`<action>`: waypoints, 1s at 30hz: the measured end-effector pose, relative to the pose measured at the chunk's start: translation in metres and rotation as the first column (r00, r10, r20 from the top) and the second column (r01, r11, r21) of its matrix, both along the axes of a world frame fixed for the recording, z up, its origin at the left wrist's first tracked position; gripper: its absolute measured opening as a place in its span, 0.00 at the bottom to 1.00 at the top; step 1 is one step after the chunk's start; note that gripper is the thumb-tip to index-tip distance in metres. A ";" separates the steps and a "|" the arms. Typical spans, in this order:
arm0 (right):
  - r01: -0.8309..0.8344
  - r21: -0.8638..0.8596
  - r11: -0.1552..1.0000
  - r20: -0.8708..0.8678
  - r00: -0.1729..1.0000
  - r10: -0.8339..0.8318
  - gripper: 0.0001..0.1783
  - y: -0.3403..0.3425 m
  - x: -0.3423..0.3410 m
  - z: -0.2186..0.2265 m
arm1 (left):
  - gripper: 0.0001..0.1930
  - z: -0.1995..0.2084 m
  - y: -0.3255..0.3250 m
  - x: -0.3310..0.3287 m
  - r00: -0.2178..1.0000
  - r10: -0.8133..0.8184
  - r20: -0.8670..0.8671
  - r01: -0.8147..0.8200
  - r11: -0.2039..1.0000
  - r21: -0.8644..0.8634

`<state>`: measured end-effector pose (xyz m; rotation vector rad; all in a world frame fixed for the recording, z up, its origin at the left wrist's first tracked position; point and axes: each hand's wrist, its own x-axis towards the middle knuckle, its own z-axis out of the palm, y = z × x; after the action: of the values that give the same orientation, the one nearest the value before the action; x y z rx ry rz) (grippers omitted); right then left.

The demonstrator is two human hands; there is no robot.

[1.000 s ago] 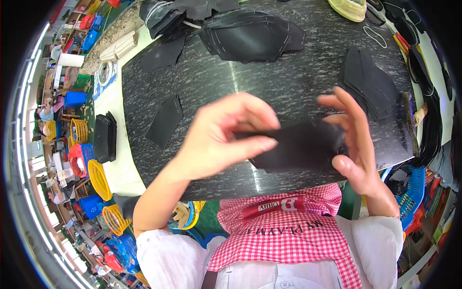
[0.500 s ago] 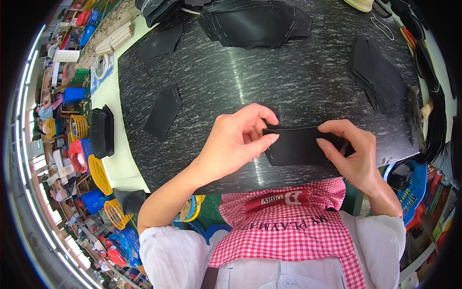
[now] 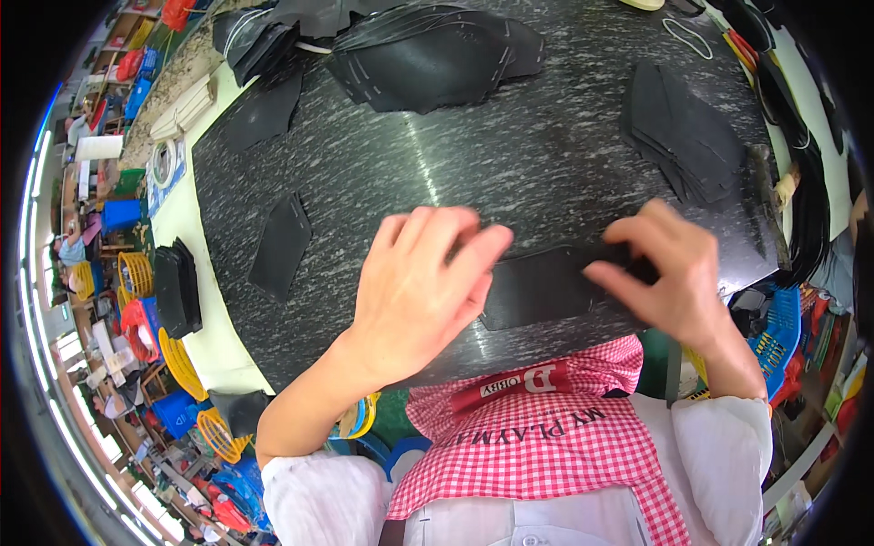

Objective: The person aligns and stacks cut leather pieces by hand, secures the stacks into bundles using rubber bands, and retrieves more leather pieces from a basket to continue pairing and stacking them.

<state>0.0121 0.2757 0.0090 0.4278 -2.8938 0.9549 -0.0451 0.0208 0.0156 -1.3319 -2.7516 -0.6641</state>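
A flat black leather-like piece [image 3: 537, 289] lies on the dark streaked work surface [image 3: 364, 182] right in front of me. My left hand [image 3: 421, 278] hovers at its left end, back upward, with the fingers loosely bent and apart; it covers that end. At the other end, my right hand [image 3: 669, 273] has the thumb on the front face and the index finger by the far edge, holding the piece. Motion blurs both hands a little. Part of the piece's right end is hidden behind the right fingers.
One similar black piece [image 3: 280, 246] lies to the left, a stack of them [image 3: 685, 136] to the right. Larger stitched black pieces [image 3: 428, 64] pile up at the far side. Another black stack [image 3: 177, 287] sits on the pale left edge. A blue basket [image 3: 774, 341] stands below right.
My left hand has let go of the piece's left end and turned back upward. The piece has tilted slightly, its left end nearer me. The whole view has shifted a little.
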 end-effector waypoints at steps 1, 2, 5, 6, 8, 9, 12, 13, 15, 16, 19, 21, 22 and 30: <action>0.098 -0.033 0.995 -0.024 0.995 -0.099 0.10 0.012 0.002 -0.002 | 0.25 -0.004 -0.005 -0.002 0.989 -0.145 -0.034 0.144 0.989 -0.031; 0.194 -0.070 0.978 -0.046 0.979 -0.198 0.10 0.024 0.003 -0.004 | 0.25 -0.010 -0.002 0.001 0.988 -0.147 -0.038 0.146 0.989 -0.026; 0.301 -0.048 0.953 -0.243 0.922 -0.303 0.11 0.058 -0.013 0.002 | 0.33 -0.021 -0.002 0.014 0.888 -0.457 0.056 0.460 0.881 -0.110; 0.352 -0.021 0.936 -0.340 0.878 -0.337 0.12 0.064 -0.025 0.005 | 0.33 -0.016 -0.004 0.015 0.881 -0.471 0.052 0.474 0.874 -0.106; 0.360 0.127 0.924 -0.433 0.858 -0.275 0.15 0.071 -0.038 -0.002 | 0.39 -0.010 -0.008 0.022 0.874 -0.385 0.297 0.414 0.910 -0.037; 0.290 0.151 0.945 -0.379 0.900 -0.215 0.15 0.075 -0.041 -0.012 | 0.42 -0.006 -0.014 0.032 0.868 -0.340 0.362 0.400 0.911 -0.102; 0.208 0.147 0.967 -0.364 0.920 -0.143 0.13 0.082 -0.040 -0.017 | 0.32 -0.018 -0.048 0.064 0.864 -0.503 0.017 0.496 0.845 -0.202; 0.228 0.147 0.963 -0.380 0.912 -0.158 0.12 0.083 -0.038 -0.020 | 0.28 -0.007 -0.060 0.070 0.876 -0.481 0.026 0.478 0.860 -0.178; 0.249 0.131 0.960 -0.430 0.886 -0.171 0.10 0.084 -0.037 -0.017 | 0.24 0.008 -0.102 0.061 0.954 -0.297 -0.045 0.284 0.941 -0.186; 0.239 0.123 0.963 -0.431 0.887 -0.165 0.10 0.082 -0.036 -0.018 | 0.22 0.010 -0.131 0.052 0.985 -0.115 -0.127 0.089 0.976 -0.199; 0.287 0.039 0.957 -0.517 0.825 -0.226 0.09 0.076 -0.034 -0.011 | 0.22 0.023 -0.159 0.015 0.939 0.286 -0.191 -0.331 0.902 -0.277; 0.171 0.072 0.983 -0.529 0.842 -0.108 0.09 0.057 -0.023 -0.004 | 0.21 0.023 -0.152 0.006 0.936 0.308 -0.169 -0.334 0.930 -0.156; 0.053 0.119 0.992 -0.523 0.852 0.017 0.08 0.045 -0.016 0.000 | 0.19 0.025 -0.133 -0.004 0.917 0.302 -0.261 -0.336 0.936 -0.100; -0.382 -0.020 0.924 -0.229 0.901 0.368 0.26 -0.059 0.025 -0.012 | 0.19 -0.009 -0.017 -0.124 0.813 0.175 -0.555 -0.167 0.984 0.064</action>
<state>0.0369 0.2163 -0.0032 1.0456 -2.6181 0.9662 -0.1695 0.0037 0.0067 -1.0388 -2.3335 -0.2209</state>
